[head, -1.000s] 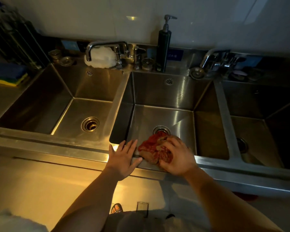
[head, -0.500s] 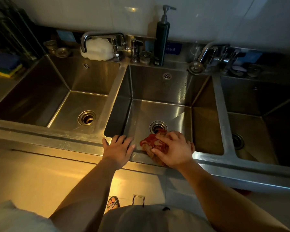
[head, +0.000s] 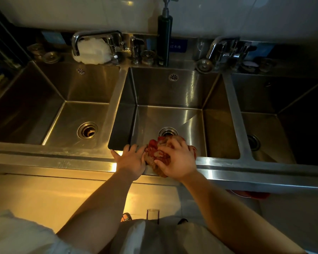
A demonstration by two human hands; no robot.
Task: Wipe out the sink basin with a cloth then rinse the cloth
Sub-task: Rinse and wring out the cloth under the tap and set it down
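1. Two hands meet at the front rim of the middle sink: the right hand clutches a red cloth; the left hand lies flat, fingers straight.
2. The cloth is bunched against the front wall (near the drain).

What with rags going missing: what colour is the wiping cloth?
The cloth is red with pale tan patches; the head view shows it.

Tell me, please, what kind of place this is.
Probably a commercial kitchen's washing-up area: one long steel sink with three basins, a faucet behind it, and a pump bottle. A right hand grips a red cloth at its rim.
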